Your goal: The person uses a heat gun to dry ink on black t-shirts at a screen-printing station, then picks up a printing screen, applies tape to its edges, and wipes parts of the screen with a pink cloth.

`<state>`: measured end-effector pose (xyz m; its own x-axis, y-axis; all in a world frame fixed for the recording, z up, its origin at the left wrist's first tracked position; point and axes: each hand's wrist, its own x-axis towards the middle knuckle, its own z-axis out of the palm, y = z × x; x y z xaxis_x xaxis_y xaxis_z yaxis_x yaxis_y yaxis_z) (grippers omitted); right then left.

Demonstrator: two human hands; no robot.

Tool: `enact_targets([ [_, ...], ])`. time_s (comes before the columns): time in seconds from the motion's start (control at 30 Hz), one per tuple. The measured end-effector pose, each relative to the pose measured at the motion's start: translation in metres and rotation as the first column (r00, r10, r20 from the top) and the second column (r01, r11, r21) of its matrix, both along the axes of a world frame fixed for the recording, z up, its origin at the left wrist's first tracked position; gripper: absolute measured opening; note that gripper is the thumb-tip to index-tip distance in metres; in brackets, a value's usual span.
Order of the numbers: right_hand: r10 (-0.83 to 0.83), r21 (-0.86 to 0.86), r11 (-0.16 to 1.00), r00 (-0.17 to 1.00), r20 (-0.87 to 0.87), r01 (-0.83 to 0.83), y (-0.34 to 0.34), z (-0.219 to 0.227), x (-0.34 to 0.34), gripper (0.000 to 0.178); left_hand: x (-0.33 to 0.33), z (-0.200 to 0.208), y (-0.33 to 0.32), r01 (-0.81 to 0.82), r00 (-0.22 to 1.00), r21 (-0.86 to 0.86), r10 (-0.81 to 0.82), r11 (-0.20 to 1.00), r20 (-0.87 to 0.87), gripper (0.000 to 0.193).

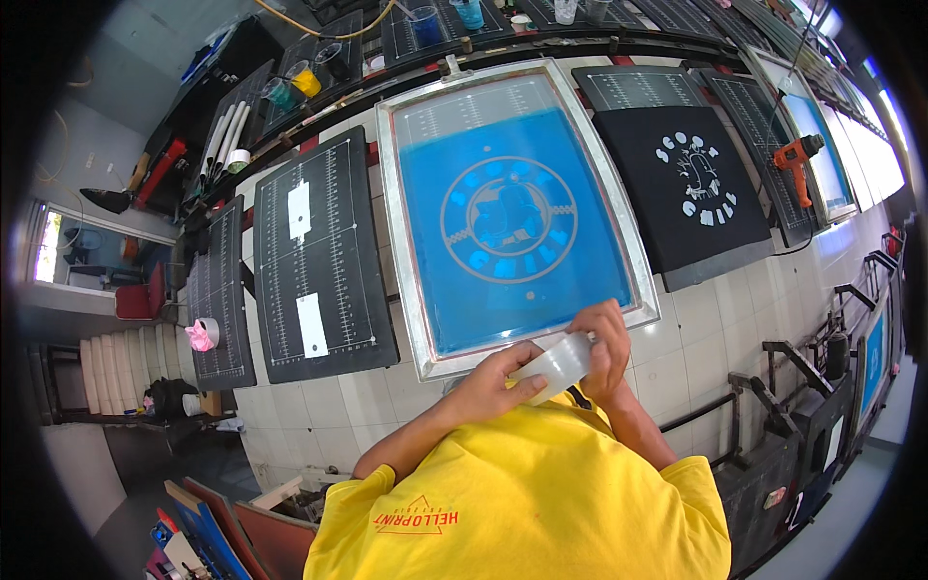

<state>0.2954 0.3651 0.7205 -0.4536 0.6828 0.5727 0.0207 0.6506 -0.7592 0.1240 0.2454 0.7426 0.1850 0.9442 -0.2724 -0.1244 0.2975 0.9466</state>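
Observation:
A wide roll of clear packing tape (563,366) is held between my two hands, close to my yellow shirt. My left hand (498,383) grips its left side, with the thumb along the lower edge. My right hand (606,350) closes on the right side, fingers bent over the top. Just beyond the hands lies a screen-printing frame (641,290) with a metal rim. Its mesh carries a blue stencil (435,300) with a round design, and a lighter bare strip of mesh runs along the far end.
Left of the frame are dark printing boards (275,261) with ruler marks. To the right, a black printed fabric (715,232) covers another board, with an orange heat gun (797,164) beyond it. Cups of coloured ink (422,26) stand along the back. A pink-topped roll (202,334) sits far left.

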Motion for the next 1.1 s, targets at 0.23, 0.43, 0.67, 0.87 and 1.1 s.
enact_targets([
  [0.23,-0.124,-0.796,0.551,0.918,-0.375,-0.251,-0.011,-0.021,-0.014,0.049,0.000,0.000,-0.002,-0.098,0.990,0.139,0.111,0.985,-0.087,0.034],
  [0.43,-0.331,-0.868,0.049,0.812,-0.481,-0.494,-0.017,-0.035,-0.021,0.050,-0.003,-0.020,0.001,-0.015,0.970,0.398,0.111,0.917,-0.218,0.031],
  [0.67,-0.192,-0.924,0.070,0.904,-0.382,-0.375,-0.021,-0.044,-0.020,0.052,0.002,-0.012,-0.001,-0.055,0.948,0.409,0.176,0.911,-0.264,0.032],
  [0.87,0.144,-0.584,0.797,0.987,-0.066,-0.155,0.003,-0.005,0.012,0.036,-0.001,-0.006,-0.003,-0.053,0.956,0.266,0.126,0.963,-0.265,0.049],
  [1.1,0.277,-0.180,0.959,0.865,0.420,-0.220,-0.001,0.027,0.018,0.051,0.000,-0.012,-0.004,0.068,0.871,0.141,0.010,0.988,-0.491,0.050],
])
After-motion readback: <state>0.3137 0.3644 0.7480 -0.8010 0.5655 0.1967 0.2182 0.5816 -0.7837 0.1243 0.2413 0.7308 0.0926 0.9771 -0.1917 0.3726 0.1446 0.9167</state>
